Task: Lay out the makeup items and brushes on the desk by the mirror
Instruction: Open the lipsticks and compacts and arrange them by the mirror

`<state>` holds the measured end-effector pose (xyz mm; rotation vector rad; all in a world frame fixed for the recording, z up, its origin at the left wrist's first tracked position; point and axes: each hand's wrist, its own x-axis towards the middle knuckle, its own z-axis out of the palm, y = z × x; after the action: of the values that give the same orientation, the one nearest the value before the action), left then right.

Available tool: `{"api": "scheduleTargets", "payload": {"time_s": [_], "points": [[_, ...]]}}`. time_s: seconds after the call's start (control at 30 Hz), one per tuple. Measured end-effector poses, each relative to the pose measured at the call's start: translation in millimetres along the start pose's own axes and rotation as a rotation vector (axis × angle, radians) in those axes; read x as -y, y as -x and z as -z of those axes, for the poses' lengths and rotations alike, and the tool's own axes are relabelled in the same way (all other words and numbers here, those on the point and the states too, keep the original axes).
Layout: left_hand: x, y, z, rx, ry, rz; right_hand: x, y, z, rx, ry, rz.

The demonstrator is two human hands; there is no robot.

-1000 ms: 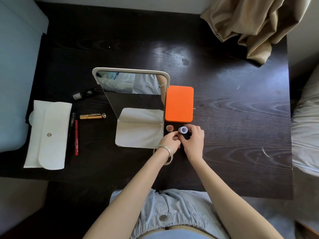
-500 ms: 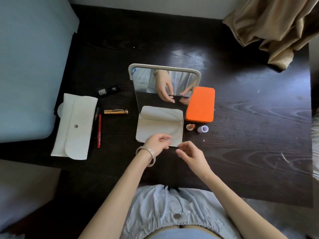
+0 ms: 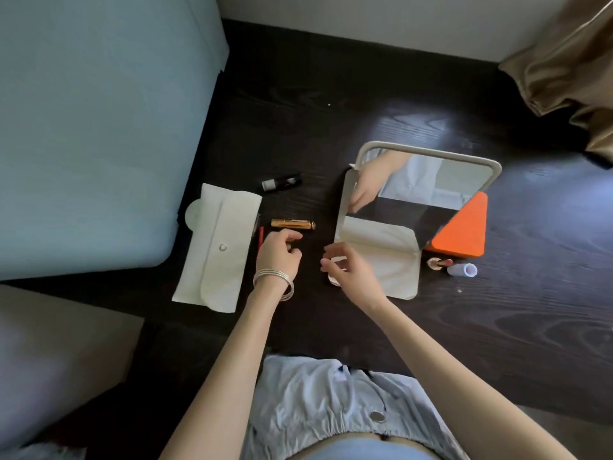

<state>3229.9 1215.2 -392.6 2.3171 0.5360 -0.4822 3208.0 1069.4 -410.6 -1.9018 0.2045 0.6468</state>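
A stand mirror with a cream base sits mid-desk. To its right lie an orange case, an uncapped rose-gold lipstick and a lilac tube. On its left lie a gold tube, a black-and-white tube, a red pencil and a white snap pouch. My left hand, bracelets at the wrist, hovers just in front of the gold tube with its fingers loosely curled and nothing seen in it. My right hand is spread over the base's front-left corner.
The dark wooden desk ends at a pale blue cushion on the left. A beige curtain hangs over the far right corner. The near desk edge runs by my lap.
Both hands left the lipstick and lilac tube beside the orange case and moved left. My left hand now sits by the gold tube, and the view swung left.
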Motion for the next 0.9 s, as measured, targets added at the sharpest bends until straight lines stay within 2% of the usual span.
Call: {"api": "scheduleTargets", "payload": {"time_s": [0.13, 0.27, 0.47, 0.53, 0.63, 0.7, 0.8, 0.9], "points": [[10, -33, 8, -0.075, -0.174, -0.142, 15, -20, -16, -0.066, 0.008, -0.036], [16, -58, 12, -0.007, -0.406, -0.226, 25, -37, -30, -0.082, 0.046, -0.06], [19, -75, 6, 0.106, -0.547, -0.304, 27, -49, -38, -0.079, 0.088, -0.106], [16, -79, 6, 0.197, -0.5, -0.308, 29, -48, -36, -0.08, 0.092, -0.095], [9, -73, 15, 0.522, -0.234, -0.231, 33, -40, -31, -0.103, 0.14, -0.049], [2, -59, 26, 0.676, -0.097, -0.237, 36, -32, -28, -0.121, 0.102, -0.025], [-4, -32, 36, 0.785, -0.007, -0.285, 43, -23, -25, -0.104, 0.016, -0.045], [-1, -10, 30, 0.804, 0.001, -0.299, 44, -16, -17, -0.123, 0.104, -0.132]]}}
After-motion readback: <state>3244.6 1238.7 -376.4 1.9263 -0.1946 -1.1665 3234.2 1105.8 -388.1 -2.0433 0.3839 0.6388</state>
